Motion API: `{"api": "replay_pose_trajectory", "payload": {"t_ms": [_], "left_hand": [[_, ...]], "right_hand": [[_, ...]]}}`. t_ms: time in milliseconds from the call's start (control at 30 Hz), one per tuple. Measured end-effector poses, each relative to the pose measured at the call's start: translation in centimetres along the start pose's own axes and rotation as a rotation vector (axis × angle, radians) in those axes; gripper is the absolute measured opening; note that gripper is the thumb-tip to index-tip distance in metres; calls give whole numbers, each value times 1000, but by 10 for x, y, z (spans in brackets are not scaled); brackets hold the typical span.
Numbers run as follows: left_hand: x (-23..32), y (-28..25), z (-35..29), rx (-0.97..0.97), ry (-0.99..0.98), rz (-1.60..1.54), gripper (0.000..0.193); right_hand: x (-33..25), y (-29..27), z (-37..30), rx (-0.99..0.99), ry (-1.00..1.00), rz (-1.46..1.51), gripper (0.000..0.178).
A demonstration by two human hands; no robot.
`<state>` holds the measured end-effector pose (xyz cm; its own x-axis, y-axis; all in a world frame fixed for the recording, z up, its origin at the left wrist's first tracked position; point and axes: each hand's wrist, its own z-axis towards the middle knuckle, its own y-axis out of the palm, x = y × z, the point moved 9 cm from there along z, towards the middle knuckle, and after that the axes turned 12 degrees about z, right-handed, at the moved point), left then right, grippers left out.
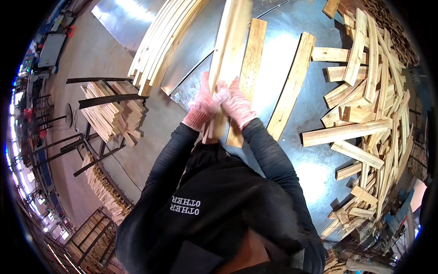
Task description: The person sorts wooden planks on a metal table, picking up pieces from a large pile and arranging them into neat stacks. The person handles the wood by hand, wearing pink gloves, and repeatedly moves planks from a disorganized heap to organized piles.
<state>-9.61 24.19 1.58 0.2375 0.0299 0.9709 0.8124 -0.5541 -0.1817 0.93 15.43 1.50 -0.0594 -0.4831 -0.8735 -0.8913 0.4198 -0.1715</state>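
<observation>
Both hands wear pink-and-white knitted gloves and are close together in front of my body. My left hand (204,104) is closed around the left edge of some long wooden boards (232,41), which stretch away from me and are slightly blurred. On their right side, my right hand (235,102) grips the same boards, its fingers partly hidden. How many boards are held cannot be made out. Just right of them a wooden board (253,55) lies flat on the metal table (283,50), running under my right hand. Further right lies another board (292,86), apart from it.
A bundle of long pale strips (169,36) lies at the far left of the table. A jumbled heap of short and long wood pieces (365,114) covers the right side. Left of the table, a black metal rack (109,98) carries stacked wood (98,114).
</observation>
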Motion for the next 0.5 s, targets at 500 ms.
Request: {"api": "replay_pose_trajectory", "payload": {"t_ms": [500], "left_hand": [[43,-11,-2,-178,-194,765,61]], "right_hand": [[14,23,-32,-9,114,966,70]]}}
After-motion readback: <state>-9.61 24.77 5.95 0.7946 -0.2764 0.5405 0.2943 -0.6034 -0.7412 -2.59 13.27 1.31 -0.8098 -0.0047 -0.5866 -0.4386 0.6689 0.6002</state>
